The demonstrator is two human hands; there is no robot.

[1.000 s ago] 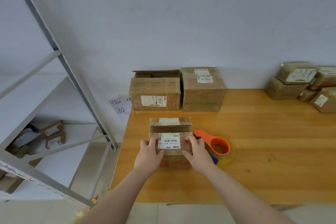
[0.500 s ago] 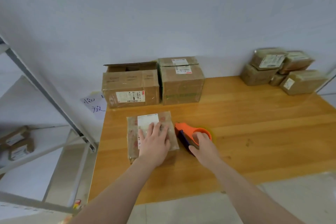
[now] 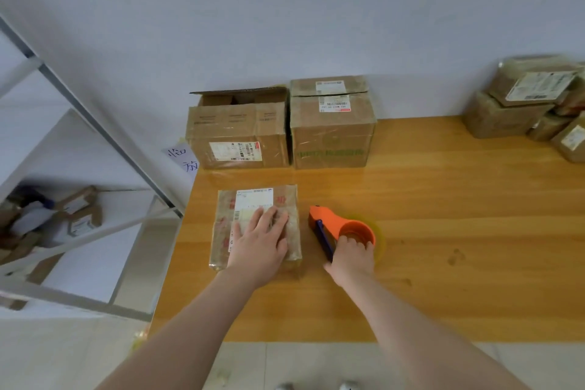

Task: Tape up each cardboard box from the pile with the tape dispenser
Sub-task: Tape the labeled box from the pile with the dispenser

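Note:
A small cardboard box (image 3: 228, 225) with a white label lies flat on the wooden table (image 3: 443, 231) near its left edge. My left hand (image 3: 259, 244) rests on top of it with the fingers spread flat. Just right of the box lies the orange tape dispenser (image 3: 335, 223) with a roll of clear tape. My right hand (image 3: 351, 255) has its fingers curled over the dispenser's round end. A pile of small wrapped boxes (image 3: 531, 104) sits at the far right against the wall.
Two larger cardboard boxes stand against the wall: an open-topped box (image 3: 237, 133) and a shut box (image 3: 332, 127). A metal shelf rack (image 3: 95, 123) holding small parcels stands left of the table. A paper note (image 3: 183, 158) hangs by the table's left corner.
The small box was turned from standing to lying flat. My left hand moved onto its top. My right hand left the box and took hold of the tape dispenser.

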